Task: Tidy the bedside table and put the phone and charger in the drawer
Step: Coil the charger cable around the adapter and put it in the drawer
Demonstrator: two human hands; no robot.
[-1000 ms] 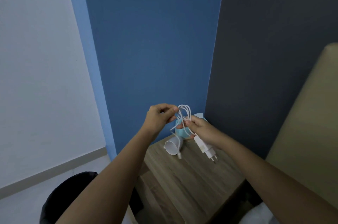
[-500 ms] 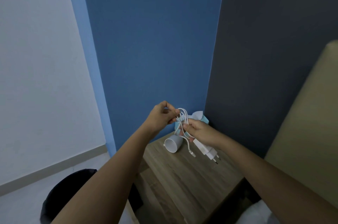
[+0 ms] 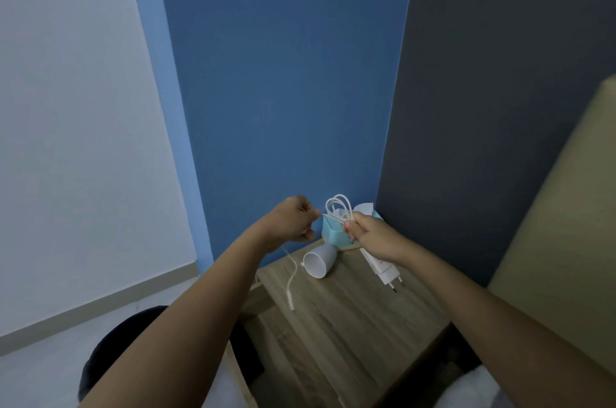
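Observation:
My right hand (image 3: 373,236) grips the white charger above the wooden bedside table (image 3: 350,324). Loops of white cable (image 3: 340,207) stick up from that fist, and the plug block (image 3: 383,269) hangs below it with its pins pointing down. My left hand (image 3: 293,219) pinches the same cable just left of the loops. The loose cable end (image 3: 291,284) dangles under my left wrist, its connector near the table's left edge. No phone is in view, and the drawer is hidden.
A white cup (image 3: 318,262) lies on its side on the table's back part. Behind it a light-blue tissue box (image 3: 335,234) stands in the wall corner. A beige headboard (image 3: 550,241) rises on the right. A dark round object (image 3: 110,351) sits on the floor at left.
My left hand has drawn the cable out to the left, away from my right hand. The loose end now hangs lower and further left. The loops stay in my right fist.

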